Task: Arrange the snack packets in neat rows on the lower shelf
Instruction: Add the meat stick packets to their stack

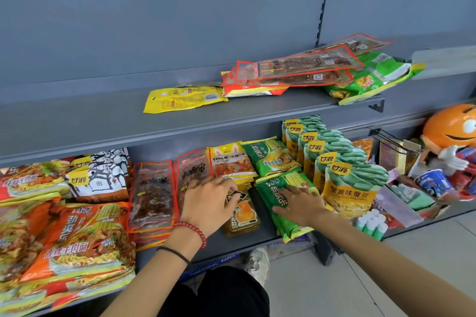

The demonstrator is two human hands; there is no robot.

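Observation:
The lower shelf [231, 244] holds rows of snack packets. My left hand [208, 203] lies on a small yellow packet [242, 216] in the middle, fingers curled over its top edge, beside red-edged clear meat packets [152, 193]. My right hand [301, 203] presses flat, fingers spread, on a green noodle packet [278, 203] lying at the shelf front. Behind it stand a second green packet [270, 157] and a yellow rabbit-logo packet [231, 162]. A row of green and yellow bean packets [345, 185] stands to the right. Orange noodle packets [72, 239] fill the left side.
The upper shelf [103, 121] carries a yellow packet [183, 99], red-edged skewer packets [296, 69] and green packets [373, 80] in a loose heap. An orange mascot figure [450, 131] and cup noodles [432, 183] stand at the far right. My shoe [257, 262] is on the floor below.

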